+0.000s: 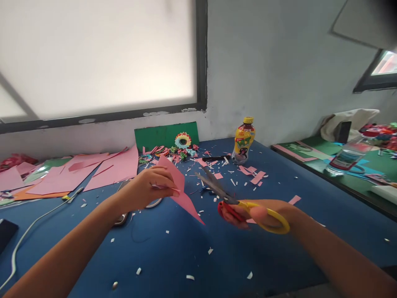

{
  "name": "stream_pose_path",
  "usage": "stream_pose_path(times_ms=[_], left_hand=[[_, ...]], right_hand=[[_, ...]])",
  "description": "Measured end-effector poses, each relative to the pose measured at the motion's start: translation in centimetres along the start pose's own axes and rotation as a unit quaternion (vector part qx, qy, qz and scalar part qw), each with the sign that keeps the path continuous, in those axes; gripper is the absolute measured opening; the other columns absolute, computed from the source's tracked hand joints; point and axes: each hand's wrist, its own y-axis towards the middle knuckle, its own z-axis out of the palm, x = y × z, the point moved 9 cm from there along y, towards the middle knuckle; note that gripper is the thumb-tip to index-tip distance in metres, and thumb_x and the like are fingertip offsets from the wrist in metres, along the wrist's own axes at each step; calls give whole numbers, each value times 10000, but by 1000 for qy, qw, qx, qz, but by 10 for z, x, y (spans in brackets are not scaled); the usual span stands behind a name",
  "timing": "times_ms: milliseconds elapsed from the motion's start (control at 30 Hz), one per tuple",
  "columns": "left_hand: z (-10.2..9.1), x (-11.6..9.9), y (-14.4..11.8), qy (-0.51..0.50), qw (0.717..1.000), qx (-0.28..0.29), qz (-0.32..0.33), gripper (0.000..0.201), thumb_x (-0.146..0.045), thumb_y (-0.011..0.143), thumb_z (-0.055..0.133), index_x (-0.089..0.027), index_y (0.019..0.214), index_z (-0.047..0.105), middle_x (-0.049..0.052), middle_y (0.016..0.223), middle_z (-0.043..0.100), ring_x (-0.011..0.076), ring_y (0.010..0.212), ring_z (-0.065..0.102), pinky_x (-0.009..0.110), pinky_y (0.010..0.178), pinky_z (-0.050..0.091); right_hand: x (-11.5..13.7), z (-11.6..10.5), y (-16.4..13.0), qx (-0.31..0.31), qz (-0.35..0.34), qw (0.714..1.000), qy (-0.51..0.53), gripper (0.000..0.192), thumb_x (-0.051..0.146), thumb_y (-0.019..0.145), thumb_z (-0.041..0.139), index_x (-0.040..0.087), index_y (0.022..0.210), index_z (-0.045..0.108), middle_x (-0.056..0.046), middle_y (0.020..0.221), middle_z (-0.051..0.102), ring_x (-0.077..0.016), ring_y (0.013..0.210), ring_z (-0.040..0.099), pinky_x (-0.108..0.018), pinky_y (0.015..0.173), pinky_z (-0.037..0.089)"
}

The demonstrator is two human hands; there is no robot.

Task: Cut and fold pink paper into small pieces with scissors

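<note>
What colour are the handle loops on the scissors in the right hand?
One yellow loop, one red, on the metal-bladed scissors held in the right hand; head view shows it.

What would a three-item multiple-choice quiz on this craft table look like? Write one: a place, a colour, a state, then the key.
1. Where does the bottle stand?
A. at the back of the blue table, near the wall
B. at the front edge, by the left hand
C. on the green table

2. What colour is the paper in the left hand?
A. green
B. pink
C. orange

3. How are the blades of the scissors in the right hand?
A. shut
B. open
C. hidden under paper

Key: 1 A, it stands close to the white wall; 2 B, the held sheet is pink; 3 B, the two blades spread apart, pointing at the paper.
</note>
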Motion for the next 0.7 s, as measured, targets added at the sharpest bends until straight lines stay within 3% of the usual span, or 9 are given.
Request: stream_pose_path(times_ms=[100,133,400,700], left_hand=[[-3,5,4,0,1000,0,-23,123,-285,773,623,-201,714,689,0,730,645,123,682,531,322,839,387],[-2,7,6,-1,999,3,-35,125,-287,774,619,-202,715,689,-5,733,643,120,678,534,337,875,369],[3,8,15,13,998,33,-57,183,-357,763,610,-200,691,671,-27,700,616,115,678,541,414,1050,189],[1,6,15,32,998,28,-42,178,-351,782,589,-210,728,684,-27,714,625,109,671,528,408,1043,218]], right_hand=[[-3,20,-8,138,61,988,-27,676,836,605,364,186,744,487,25,632,406,-96,537,346,-250,518,306],[-4,20,-9,148,70,986,-38,684,843,593,367,185,744,477,28,627,398,-95,534,341,-246,508,288],[-3,13,-11,125,65,985,-100,779,911,522,234,186,736,424,39,620,378,-88,522,300,-243,485,246],[-5,5,-11,97,90,983,-128,720,860,591,315,178,765,469,25,640,402,-93,529,329,-239,479,271]])
